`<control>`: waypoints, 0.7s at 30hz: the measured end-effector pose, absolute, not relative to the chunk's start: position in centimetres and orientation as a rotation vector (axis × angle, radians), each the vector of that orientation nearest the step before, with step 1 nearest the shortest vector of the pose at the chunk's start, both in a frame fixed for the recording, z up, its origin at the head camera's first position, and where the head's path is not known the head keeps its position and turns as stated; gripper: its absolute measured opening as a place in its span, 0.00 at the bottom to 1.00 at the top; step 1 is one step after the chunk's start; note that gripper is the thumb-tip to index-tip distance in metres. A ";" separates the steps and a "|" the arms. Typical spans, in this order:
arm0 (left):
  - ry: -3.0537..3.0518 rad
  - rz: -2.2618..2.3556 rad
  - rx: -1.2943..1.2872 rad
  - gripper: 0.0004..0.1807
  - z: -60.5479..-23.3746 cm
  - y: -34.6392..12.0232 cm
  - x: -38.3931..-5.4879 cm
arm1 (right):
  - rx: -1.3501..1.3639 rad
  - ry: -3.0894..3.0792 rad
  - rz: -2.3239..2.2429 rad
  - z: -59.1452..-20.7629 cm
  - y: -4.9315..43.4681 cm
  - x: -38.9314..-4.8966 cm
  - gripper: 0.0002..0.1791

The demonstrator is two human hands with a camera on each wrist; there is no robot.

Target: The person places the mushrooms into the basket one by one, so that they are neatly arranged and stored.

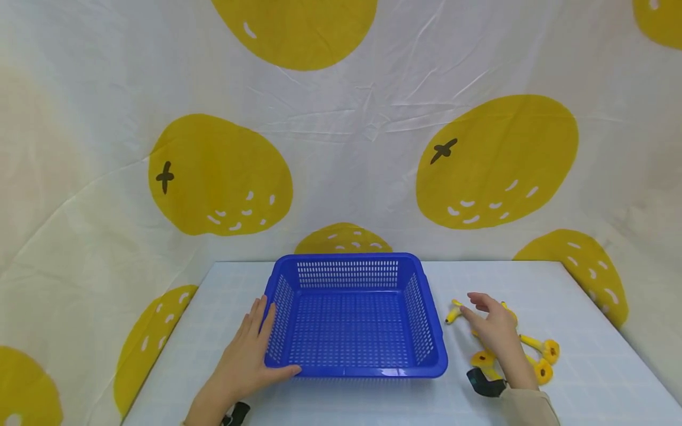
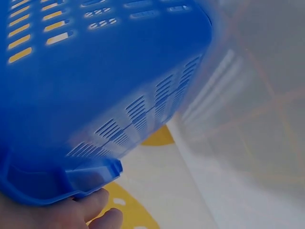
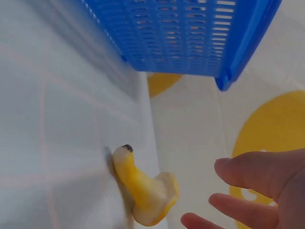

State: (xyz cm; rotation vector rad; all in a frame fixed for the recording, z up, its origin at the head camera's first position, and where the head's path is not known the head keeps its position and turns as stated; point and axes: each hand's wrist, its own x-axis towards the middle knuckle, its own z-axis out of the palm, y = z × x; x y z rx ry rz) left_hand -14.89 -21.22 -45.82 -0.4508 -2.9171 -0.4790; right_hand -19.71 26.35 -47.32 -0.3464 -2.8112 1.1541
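A blue plastic basket (image 1: 354,372) with slotted walls stands on the white table, nothing inside it. My left hand (image 1: 246,358) rests on its front left corner, fingers stretched along the left rim and thumb along the front rim. In the left wrist view, fingertips (image 2: 97,202) touch the rim. To the basket's right, my right hand (image 1: 495,331) hovers over several small yellow pieces, fingers loosely bent and holding nothing. Nearest its thumb lies one yellow-and-white piece (image 3: 145,186) with a dark tip and flared end. Other pieces are partly hidden under the hand.
More yellow pieces, some with a round brown-centred end (image 1: 543,371), lie right of my right wrist. A white cloth (image 1: 351,177) printed with big yellow fruit hangs behind the table (image 1: 591,355) and at its sides. Black straps (image 1: 486,383) circle the wrists.
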 end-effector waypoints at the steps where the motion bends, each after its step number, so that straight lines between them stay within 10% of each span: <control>1: -2.918 -0.473 -0.454 0.70 -45.8 -21.2 -14.9 | -0.346 -2.826 1.152 -47.5 26.3 -19.8 0.31; 21: -2.959 -0.484 -0.452 0.72 -45.8 -21.3 -14.9 | -0.376 -2.882 1.151 -48.9 26.5 -19.9 0.28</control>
